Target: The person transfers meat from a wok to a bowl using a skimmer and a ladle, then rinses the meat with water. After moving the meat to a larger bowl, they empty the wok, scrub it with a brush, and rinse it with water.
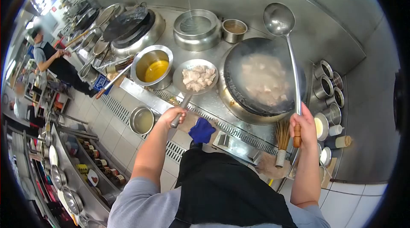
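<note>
My left hand [174, 117] is closed round the handle of a round skimmer [178, 83], which carries a heap of pale meat pieces [199, 77]. In my right hand [302, 124] is the wooden grip of a long steel ladle [279, 19]. The ladle's bowl is raised above the far right side of a large wok [232, 70]. More pale meat chunks [265, 78] lie in the wok, partly veiled by steam. Just left of the skimmer stands a steel pot [152, 52] with yellow liquid in it.
Behind the skimmer sits a round steel basin [197, 42], with a small pot [234, 36] beside it. A bamboo brush [282, 138] and a blue cloth [202, 130] lie at the front edge. Several steel canisters [323, 87] line the right wall. A co-worker [53, 61] stands far left.
</note>
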A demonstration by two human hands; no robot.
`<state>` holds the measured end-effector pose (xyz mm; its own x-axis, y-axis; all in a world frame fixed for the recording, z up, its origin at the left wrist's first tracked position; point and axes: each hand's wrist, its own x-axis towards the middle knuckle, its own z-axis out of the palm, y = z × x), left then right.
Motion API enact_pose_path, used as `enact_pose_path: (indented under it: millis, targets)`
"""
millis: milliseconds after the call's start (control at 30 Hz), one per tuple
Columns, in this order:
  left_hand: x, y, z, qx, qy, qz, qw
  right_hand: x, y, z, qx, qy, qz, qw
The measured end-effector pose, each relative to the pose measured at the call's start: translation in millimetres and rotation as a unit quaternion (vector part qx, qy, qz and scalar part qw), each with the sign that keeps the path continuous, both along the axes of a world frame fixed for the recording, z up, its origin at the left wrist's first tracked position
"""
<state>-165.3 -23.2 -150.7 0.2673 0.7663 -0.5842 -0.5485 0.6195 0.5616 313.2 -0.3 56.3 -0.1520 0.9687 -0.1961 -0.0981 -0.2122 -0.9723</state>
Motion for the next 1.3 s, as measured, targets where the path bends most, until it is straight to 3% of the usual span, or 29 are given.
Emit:
enact_pose_path:
  millis: [67, 233, 333, 367, 567, 633, 700, 767, 800, 833, 900, 967, 1033, 1233, 1300]
  targets:
    - [0.7, 3.1, -1.0, 0.000, 0.143, -0.022, 0.989, -36.5, 10.5, 5.1, -0.027, 0.044, 0.025, 0.998]
    - [-10.5, -2.1, 0.7, 0.005, 0.259, -0.035, 0.965, -127.9, 70.8, 6.0, -0.033, -0.063, 0.094, 0.993]
    - [-4.9, -10.3, 27.5, 0.043, 0.460, -0.073, 0.884, -189.1, 139.9, -13.9, -0.017, -0.140, 0.116, 0.983]
    - [-5.2, -15.7, -6.3, 0.122, 0.553, 0.005, 0.824, -213.3, 165.5, -18.0, 0.000, -0.159, 0.119, 0.980]
    - [-17.2, -32.0, 21.1, 0.207, 0.615, 0.009, 0.761, -326.6, 295.8, -79.4, 0.064, -0.346, 0.095, 0.931]
    - [-24.2, -32.5, 22.9, 0.230, 0.606, -0.018, 0.761, -348.7, 310.6, -92.5, 0.073, -0.469, 0.074, 0.877]
    - [-32.3, -30.5, 26.8, 0.224, 0.597, -0.029, 0.770, -363.2, 318.7, -102.5, 0.048, -0.446, 0.077, 0.890]
    - [-40.3, -26.8, 27.7, 0.233, 0.562, -0.032, 0.793, -371.6, 325.1, -107.5, -0.111, -0.154, 0.103, 0.976]
    - [-44.2, -24.9, 22.9, 0.255, 0.579, -0.027, 0.773, -370.2, 322.7, -98.1, -0.233, 0.025, 0.094, 0.968]
    - [-47.8, -22.6, 24.7, 0.255, 0.578, -0.031, 0.775, -369.8, 320.1, -95.0, -0.236, 0.025, 0.091, 0.967]
    - [-55.5, -13.6, 29.9, 0.267, 0.580, -0.048, 0.768, -370.1, 310.8, -88.7, -0.314, 0.222, 0.100, 0.918]
    - [-61.1, -4.6, 31.7, 0.277, 0.569, -0.046, 0.773, -373.4, 296.2, -76.3, -0.288, 0.217, 0.095, 0.928]
    - [-62.1, 1.5, 33.6, 0.289, 0.556, -0.045, 0.778, -369.0, 287.8, -64.4, -0.325, 0.325, 0.108, 0.882]
    - [-54.5, 18.5, 41.8, 0.326, 0.539, -0.060, 0.774, -370.1, 259.0, -34.0, -0.312, 0.342, 0.134, 0.876]
    - [-53.3, 19.5, 43.3, 0.328, 0.519, -0.071, 0.786, -370.2, 253.5, -28.3, -0.278, 0.269, 0.156, 0.909]
